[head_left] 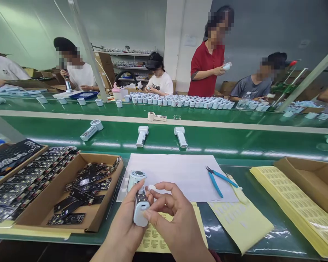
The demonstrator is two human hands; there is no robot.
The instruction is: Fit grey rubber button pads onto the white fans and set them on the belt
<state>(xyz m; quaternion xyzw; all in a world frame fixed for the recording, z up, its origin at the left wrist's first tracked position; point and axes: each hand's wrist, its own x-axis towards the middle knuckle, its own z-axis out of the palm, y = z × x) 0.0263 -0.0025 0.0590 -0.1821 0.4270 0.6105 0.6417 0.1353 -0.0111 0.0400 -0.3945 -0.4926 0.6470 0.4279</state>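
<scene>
My left hand is wrapped round a light-blue handheld fan, its round head pointing away from me. A dark circuit board shows in the open side of its handle, and a small port is in the end facing me. My right hand is closed at the handle's right side, thumb against the end. By its index fingertip is a small white piece, perhaps a sticker; what holds it is unclear. Under the hands lie a white sheet and a yellow label sheet. Blue-handled nippers lie to the right.
A cardboard tray of circuit boards stands left. Label sheets and a cardboard box are right. Several fans, including one fan, rest on the green conveyor. Beyond are rows of blue-white parts and several co-workers.
</scene>
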